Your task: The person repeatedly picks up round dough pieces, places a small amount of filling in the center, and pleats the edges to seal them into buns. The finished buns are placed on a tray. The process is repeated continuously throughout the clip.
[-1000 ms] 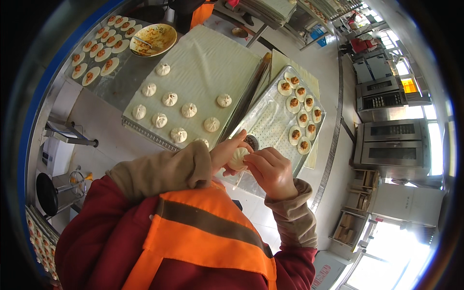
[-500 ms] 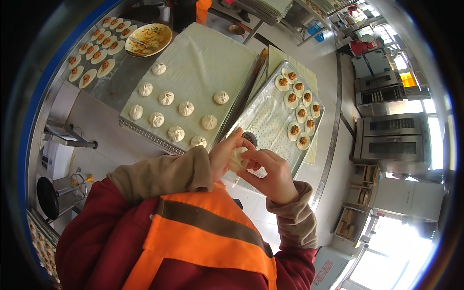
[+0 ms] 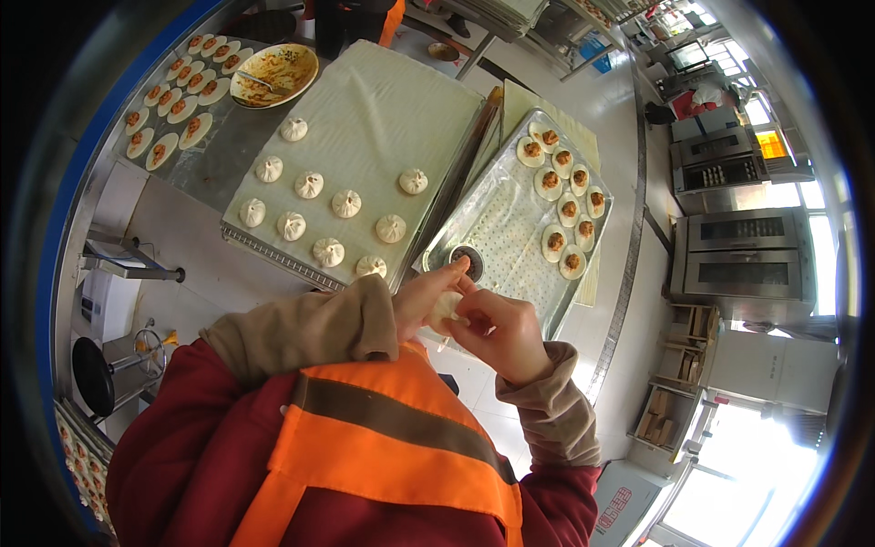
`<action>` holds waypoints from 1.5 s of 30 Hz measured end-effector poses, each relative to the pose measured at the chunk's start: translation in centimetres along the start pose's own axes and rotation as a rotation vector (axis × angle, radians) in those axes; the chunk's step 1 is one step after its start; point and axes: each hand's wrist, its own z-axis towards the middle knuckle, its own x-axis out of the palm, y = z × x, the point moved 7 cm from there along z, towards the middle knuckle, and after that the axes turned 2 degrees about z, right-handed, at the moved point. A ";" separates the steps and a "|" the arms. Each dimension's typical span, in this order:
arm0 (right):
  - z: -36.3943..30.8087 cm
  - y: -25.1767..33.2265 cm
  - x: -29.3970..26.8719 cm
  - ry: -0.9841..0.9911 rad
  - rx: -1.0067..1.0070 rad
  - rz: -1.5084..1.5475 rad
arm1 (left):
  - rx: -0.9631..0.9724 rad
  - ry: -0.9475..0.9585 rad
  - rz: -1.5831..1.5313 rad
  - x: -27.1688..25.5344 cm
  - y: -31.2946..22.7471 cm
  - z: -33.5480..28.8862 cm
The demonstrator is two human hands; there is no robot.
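A pale dough bun (image 3: 445, 308) is cupped in my left hand (image 3: 421, 296), in front of my orange apron. My right hand (image 3: 506, 333) pinches the bun's edge, its fingers closed on the dough; the fingertips partly cover it. Just beyond my hands, a small round bowl (image 3: 467, 262) with dark contents stands on a metal tray (image 3: 483, 239). Several flat dough rounds topped with brown filling (image 3: 570, 212) lie at that tray's far right. To the left, several pleated buns (image 3: 346, 202) sit spaced out on a cloth-covered rack (image 3: 387, 109).
A wide bowl (image 3: 290, 66) smeared with filling, a spoon in it, stands at the back left beside more filled rounds (image 3: 182, 109). A black round stool (image 3: 91, 376) is at the lower left. Ovens (image 3: 743, 251) line the right wall. Someone in dark clothes and orange (image 3: 351, 23) stands at the far side.
My right hand has shifted slightly left, and its fingers have closed further over the bun. The left fingers have moved a little, and the bun is more covered.
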 end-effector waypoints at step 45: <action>-1.7 0.2 -2.0 -0.164 0.098 -0.005 | 0.239 -0.008 0.032 2.1 -1.0 -0.5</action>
